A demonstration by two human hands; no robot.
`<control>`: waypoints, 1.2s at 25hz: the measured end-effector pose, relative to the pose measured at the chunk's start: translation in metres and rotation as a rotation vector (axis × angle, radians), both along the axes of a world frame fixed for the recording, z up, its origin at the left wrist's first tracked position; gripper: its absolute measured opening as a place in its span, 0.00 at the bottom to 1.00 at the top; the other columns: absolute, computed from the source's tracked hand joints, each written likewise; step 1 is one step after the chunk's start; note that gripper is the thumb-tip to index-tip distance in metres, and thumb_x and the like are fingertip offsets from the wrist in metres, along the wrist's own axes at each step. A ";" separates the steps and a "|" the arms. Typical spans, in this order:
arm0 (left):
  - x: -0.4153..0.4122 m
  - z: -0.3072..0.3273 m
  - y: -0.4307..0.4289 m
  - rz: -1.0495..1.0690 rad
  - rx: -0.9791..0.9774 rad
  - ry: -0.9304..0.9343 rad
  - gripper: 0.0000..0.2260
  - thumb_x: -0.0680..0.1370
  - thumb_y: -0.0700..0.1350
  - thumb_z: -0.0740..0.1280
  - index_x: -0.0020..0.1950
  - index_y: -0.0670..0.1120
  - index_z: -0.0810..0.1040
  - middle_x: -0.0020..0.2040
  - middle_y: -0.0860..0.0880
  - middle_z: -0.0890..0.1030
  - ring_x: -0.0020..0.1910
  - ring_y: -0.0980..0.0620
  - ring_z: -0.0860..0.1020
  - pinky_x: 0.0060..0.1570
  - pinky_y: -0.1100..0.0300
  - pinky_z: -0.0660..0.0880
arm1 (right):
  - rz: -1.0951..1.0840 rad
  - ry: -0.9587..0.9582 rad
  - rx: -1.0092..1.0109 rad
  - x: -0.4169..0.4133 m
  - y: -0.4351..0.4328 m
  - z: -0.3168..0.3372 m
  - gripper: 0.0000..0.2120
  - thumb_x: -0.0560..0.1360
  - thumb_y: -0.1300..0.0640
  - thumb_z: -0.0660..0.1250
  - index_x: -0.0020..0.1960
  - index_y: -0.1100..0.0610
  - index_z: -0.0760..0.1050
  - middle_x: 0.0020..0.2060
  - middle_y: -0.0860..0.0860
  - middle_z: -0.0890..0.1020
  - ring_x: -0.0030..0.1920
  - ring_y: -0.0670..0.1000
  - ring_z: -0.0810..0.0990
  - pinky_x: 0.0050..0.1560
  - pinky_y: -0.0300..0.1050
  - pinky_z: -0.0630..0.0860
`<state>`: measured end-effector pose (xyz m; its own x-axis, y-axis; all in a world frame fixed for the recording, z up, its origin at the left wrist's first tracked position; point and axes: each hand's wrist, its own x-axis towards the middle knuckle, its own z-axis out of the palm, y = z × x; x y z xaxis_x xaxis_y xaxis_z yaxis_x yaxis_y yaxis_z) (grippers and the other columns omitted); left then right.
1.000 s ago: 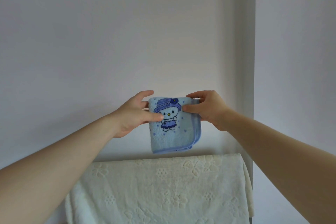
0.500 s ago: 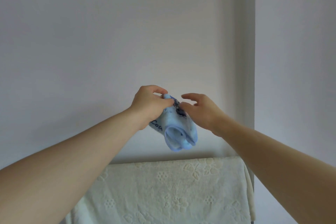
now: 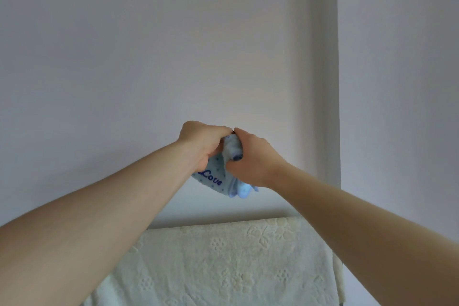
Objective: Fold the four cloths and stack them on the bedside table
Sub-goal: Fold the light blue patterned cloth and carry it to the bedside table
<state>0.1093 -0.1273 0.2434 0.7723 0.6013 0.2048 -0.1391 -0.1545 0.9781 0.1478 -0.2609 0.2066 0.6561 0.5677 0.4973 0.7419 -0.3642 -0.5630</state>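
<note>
A small light-blue cloth (image 3: pixel 218 180) with dark blue "Love" lettering hangs folded in the air in front of the wall. My left hand (image 3: pixel 202 143) grips its upper left part. My right hand (image 3: pixel 250 159) pinches the upper right part, thumb pressed on a rolled edge. Both hands touch at the top of the cloth. Its lower folded corner droops below my right wrist. No other task cloths and no bedside table are in view.
A cream floral-embossed towel (image 3: pixel 223 263) drapes over a surface below my arms. A plain white wall (image 3: pixel 173 57) fills the background, with a vertical corner edge (image 3: pixel 337 82) at the right.
The cloth was held flat with its cartoon print facing me. My hands have come together and folded it over, so the "Love" side now shows and the hands meet at the top.
</note>
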 end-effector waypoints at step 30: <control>-0.020 -0.031 0.055 0.121 0.166 -0.043 0.06 0.75 0.41 0.77 0.49 0.42 0.86 0.45 0.45 0.88 0.43 0.47 0.87 0.41 0.55 0.83 | -0.189 0.497 0.516 0.047 -0.036 -0.001 0.15 0.75 0.56 0.70 0.47 0.69 0.80 0.41 0.66 0.84 0.42 0.68 0.85 0.46 0.57 0.86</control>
